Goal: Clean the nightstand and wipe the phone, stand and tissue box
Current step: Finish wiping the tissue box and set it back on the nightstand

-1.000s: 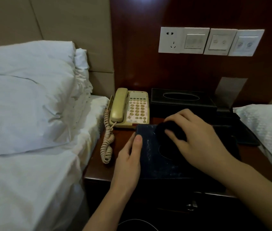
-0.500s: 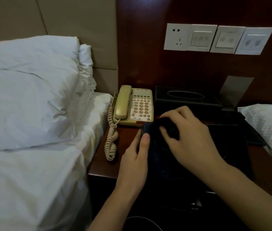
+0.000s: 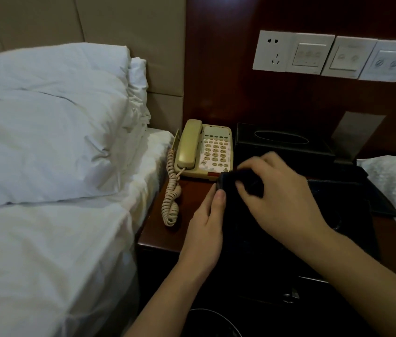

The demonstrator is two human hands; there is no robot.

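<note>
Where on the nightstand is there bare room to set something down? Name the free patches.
One bare patch of wood on the nightstand: the front left strip, bordered by the phone, its coiled cord, the left hand and the front edge. Another strip shows at the far right front edge. The middle and back are crowded: both dark tissue boxes and both hands.

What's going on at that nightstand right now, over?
Left hand steadies near tissue box. Right hand presses dark cloth on its far left corner. Phone just beyond, untouched.
</note>
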